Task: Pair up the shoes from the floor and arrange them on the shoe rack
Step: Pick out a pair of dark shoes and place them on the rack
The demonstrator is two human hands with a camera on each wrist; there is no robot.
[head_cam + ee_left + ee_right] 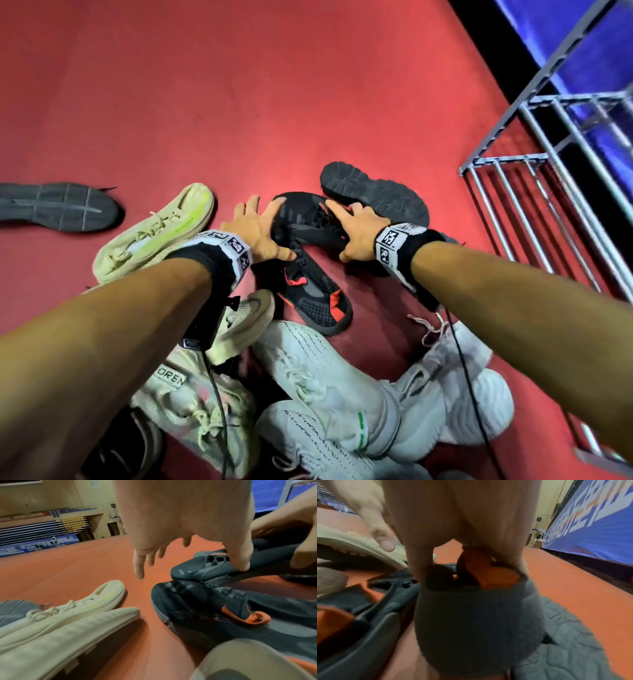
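Two black shoes with red trim lie crossed on the red floor. The upper black shoe (308, 219) (197, 572) (479, 615) rests across the lower black shoe (318, 301) (205, 608). My left hand (274, 229) (205, 545) is spread over the upper shoe's toe with straight fingers, its thumb touching the shoe. My right hand (342, 233) (471, 547) grips the same shoe at its heel collar, with digits on both sides of the opening. The grey metal shoe rack (548, 164) stands at the right with nothing on the bars in view.
A black shoe lies sole up (376, 195) (570, 642) just beyond my right hand. A cream and neon shoe (154, 233) and a grey sole (58, 205) lie to the left. White knit shoes (325, 377) and beige shoes (191, 404) are heaped under my arms. A blue banner wall (590, 527) runs behind the rack.
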